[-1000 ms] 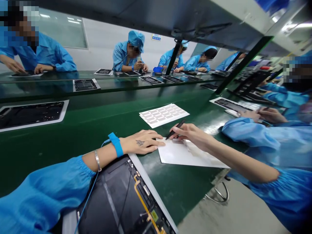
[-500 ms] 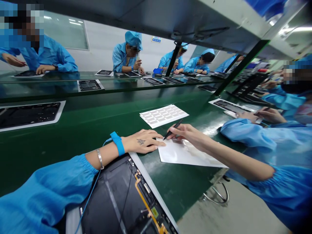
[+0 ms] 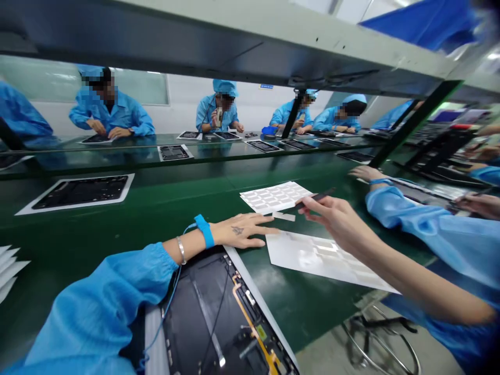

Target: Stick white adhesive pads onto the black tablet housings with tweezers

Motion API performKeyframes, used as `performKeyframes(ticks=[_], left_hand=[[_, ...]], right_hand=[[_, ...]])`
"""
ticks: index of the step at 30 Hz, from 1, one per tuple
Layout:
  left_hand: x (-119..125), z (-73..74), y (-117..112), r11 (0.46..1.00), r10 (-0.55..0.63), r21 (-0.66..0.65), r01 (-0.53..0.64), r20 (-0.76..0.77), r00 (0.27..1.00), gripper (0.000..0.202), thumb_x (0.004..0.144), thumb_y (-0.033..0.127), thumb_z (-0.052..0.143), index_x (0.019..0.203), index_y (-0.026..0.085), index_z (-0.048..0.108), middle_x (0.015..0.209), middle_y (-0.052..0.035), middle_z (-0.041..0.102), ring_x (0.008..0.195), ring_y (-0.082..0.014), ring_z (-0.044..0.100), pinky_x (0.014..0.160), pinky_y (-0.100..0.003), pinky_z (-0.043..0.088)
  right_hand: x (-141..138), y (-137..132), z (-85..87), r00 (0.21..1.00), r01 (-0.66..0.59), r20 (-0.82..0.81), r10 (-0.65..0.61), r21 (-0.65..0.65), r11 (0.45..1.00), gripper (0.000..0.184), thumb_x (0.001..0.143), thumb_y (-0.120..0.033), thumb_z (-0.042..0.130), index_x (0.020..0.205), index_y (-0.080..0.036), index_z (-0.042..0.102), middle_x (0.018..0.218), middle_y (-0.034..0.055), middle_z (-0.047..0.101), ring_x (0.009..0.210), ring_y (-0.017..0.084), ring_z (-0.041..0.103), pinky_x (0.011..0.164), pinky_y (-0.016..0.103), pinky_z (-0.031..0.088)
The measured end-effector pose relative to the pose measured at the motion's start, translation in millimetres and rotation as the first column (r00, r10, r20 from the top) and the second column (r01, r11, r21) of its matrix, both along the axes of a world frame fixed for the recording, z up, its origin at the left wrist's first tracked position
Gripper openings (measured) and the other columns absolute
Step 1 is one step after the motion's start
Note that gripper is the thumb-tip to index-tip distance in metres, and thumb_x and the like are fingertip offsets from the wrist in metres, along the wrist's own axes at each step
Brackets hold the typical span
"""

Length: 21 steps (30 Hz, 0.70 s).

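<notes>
My left hand [image 3: 242, 230] lies open with spread fingers, its fingertips at the left corner of a glossy white sticker sheet [image 3: 289, 255]. My right hand [image 3: 332, 213] is closed around slim black tweezers [image 3: 322, 195], held above that sheet. Close to their tip is a small pale strip [image 3: 284, 216]; whether the tip grips it I cannot tell. Behind it lies a second white sheet with rows of grey labels [image 3: 269, 197]. Under my left wrist, an opened black device housing [image 3: 211, 312] with an orange flex cable rests on a pale backing.
Another black housing on white paper [image 3: 82, 192] lies at left, near stacked white sheets [image 3: 10, 271]. A co-worker's sleeve [image 3: 414, 219] reaches in from the right. A shelf [image 3: 234, 47] spans overhead on a green post [image 3: 417, 122]. Several people work across the bench.
My right hand has lifted the tweezers from the sheet's corner, up and right. A pale strip now shows near their tip. My left fingers are spread wider. The view has shifted.
</notes>
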<state>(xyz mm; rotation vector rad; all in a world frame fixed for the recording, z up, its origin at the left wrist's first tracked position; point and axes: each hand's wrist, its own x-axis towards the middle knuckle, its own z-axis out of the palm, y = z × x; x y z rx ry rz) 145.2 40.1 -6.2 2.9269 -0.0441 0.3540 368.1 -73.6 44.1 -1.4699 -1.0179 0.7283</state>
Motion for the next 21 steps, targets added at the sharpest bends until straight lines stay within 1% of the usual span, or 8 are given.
performKeyframes(ticks=[3,4,6,8,9,12,15,21], left_hand=[[-48.7,25.2,-8.8,0.976,0.206,0.043,-0.213,0.126,0.97,0.044,0.103,0.035,0.04,0.146,0.024,0.042,0.153,-0.0095,0.039,0.141,-0.0256,0.034,0.114,-0.042,0.031],[-69.4,32.2,-13.5,0.941,0.321,0.06,-0.333,0.147,0.936,0.04,0.103,0.032,0.039,0.141,0.023,0.048,0.147,-0.0092,0.047,0.136,-0.0256,0.04,0.111,-0.042,0.034],[-110.7,39.5,-25.2,0.82,0.551,0.109,-0.562,0.12,0.826,0.033,0.103,0.028,0.037,0.123,0.019,0.061,0.123,-0.0087,0.062,0.117,-0.025,0.054,0.099,-0.04,0.043],[-144.8,36.0,-38.4,0.71,0.69,0.164,-0.685,0.027,0.723,0.032,0.103,0.027,0.036,0.105,0.017,0.067,0.101,-0.0073,0.065,0.095,-0.0223,0.058,0.086,-0.036,0.046],[-157.6,30.6,-44.5,0.688,0.719,0.173,-0.705,-0.022,0.695,0.031,0.103,0.027,0.037,0.1,0.017,0.067,0.097,-0.0066,0.063,0.09,-0.021,0.058,0.082,-0.034,0.047],[-178.8,7.1,-56.4,0.716,0.698,0.096,-0.692,-0.071,0.712,0.027,0.103,0.026,0.039,0.106,0.019,0.065,0.1,-0.0053,0.059,0.092,-0.0186,0.056,0.081,-0.03,0.046],[-180.7,-10.4,-57.2,0.779,0.627,0.007,-0.627,-0.017,0.779,0.027,0.103,0.017,0.037,0.111,0.02,0.063,0.102,-0.005,0.058,0.096,-0.0168,0.054,0.084,-0.027,0.045],[-173.3,-12.7,-49.5,0.873,0.487,0.002,-0.487,0.04,0.872,0.024,0.099,0.008,0.04,0.104,0.017,0.062,0.095,-0.0051,0.06,0.087,-0.0173,0.053,0.078,-0.027,0.044]], right_hand=[[-9.5,-8.1,11.1,1.0,0.024,0.002,-0.025,0.088,0.996,0.047,0.052,-0.06,0.087,0.066,-0.018,0.072,0.074,0.0072,0.068,0.071,0.018,0.058,0.067,0.033,0.047],[-15.2,-10.1,13.1,1.0,0.017,-0.002,-0.017,0.112,0.994,0.046,0.051,-0.06,0.087,0.066,-0.018,0.073,0.075,0.0076,0.068,0.071,0.018,0.058,0.067,0.033,0.047],[-31.9,-10.6,14.4,0.999,-0.031,-0.006,0.032,0.123,0.992,0.047,0.051,-0.06,0.087,0.068,-0.019,0.073,0.076,0.0075,0.069,0.071,0.019,0.059,0.068,0.034,0.048],[-55.8,-5.4,12.1,0.991,-0.131,0.024,0.13,0.079,0.988,0.049,0.051,-0.063,0.086,0.07,-0.02,0.074,0.076,0.0072,0.07,0.071,0.018,0.059,0.069,0.033,0.048],[-70.1,-0.7,9.6,0.98,-0.196,0.047,0.194,0.05,0.979,0.05,0.053,-0.065,0.084,0.072,-0.02,0.074,0.077,0.0074,0.071,0.071,0.018,0.06,0.071,0.034,0.049],[-116.1,19.3,-1.5,0.913,-0.397,0.096,0.397,-0.016,0.917,0.055,0.056,-0.071,0.079,0.073,-0.019,0.074,0.077,0.0069,0.07,0.07,0.018,0.06,0.073,0.035,0.049],[-151.6,42.5,-16.1,0.849,-0.52,0.07,0.524,-0.068,0.851,0.058,0.056,-0.074,0.076,0.07,-0.019,0.069,0.065,0.0017,0.062,0.066,0.016,0.056,0.073,0.034,0.05],[-161.3,63.2,-39.8,0.817,-0.572,-0.077,0.571,-0.236,0.786,0.056,0.052,-0.07,0.081,0.064,-0.018,0.063,0.059,-0.0021,0.053,0.063,0.014,0.055,0.073,0.032,0.052]])
